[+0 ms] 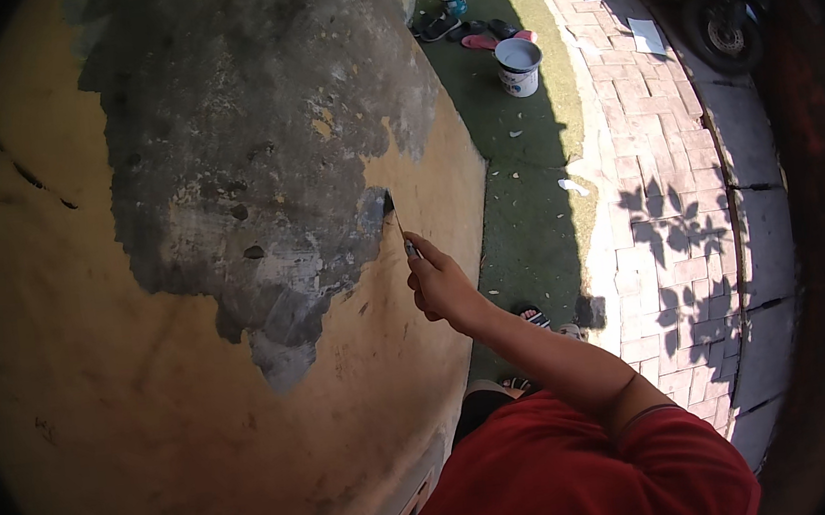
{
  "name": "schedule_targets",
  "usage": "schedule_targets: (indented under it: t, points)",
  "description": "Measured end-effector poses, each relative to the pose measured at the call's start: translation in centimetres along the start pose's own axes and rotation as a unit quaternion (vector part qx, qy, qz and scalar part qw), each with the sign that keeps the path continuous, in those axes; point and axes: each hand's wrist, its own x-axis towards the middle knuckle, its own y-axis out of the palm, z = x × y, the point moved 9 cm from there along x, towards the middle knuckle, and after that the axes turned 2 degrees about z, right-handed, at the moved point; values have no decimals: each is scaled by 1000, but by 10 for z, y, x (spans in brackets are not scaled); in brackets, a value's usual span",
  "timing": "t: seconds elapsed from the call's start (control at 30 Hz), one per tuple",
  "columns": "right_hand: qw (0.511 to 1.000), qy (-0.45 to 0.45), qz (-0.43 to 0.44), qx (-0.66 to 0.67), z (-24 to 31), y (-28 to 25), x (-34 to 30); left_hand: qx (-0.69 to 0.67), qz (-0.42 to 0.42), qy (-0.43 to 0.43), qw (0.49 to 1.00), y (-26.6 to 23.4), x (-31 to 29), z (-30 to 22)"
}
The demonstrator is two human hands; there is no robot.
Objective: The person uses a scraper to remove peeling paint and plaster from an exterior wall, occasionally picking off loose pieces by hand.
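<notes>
My right hand (pixel 442 282) is closed around the handle of a scraper (pixel 412 248). The thin blade meets the wall at the right edge of a large bare grey patch (pixel 249 134). Around that patch, the wall (pixel 372 347) still carries its yellowish paint, with ragged edges where the two meet. Small dark pits and pale streaks mark the grey surface. My bent right arm reaches across from a red sleeve. My left hand is out of view.
On the green ground stands a white bucket (pixel 520 81), near several slippers (pixel 481 41) and a smaller bucket (pixel 451 2). My sandalled foot (pixel 533 317) is below my arm. Brick paving (pixel 620 125) runs along the right, with a white sheet (pixel 646 36) and a motorbike (pixel 723 34).
</notes>
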Motion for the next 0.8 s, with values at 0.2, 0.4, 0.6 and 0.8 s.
schedule_targets:
  t: [0.2,0.4,0.6,0.8]
  points:
    - [997,45,31,58,-8,17,-14,60,7,43,997,2,3,-4]
    - [993,-45,37,-104,-10,27,-29,89,-11,46,995,5,4,-9]
    - [966,-99,-30,-238,7,-12,14,88,-8,28,996,3,4,-9]
    - [981,-5,-51,-188,20,-36,34,110,8,63,992,3,3,-3]
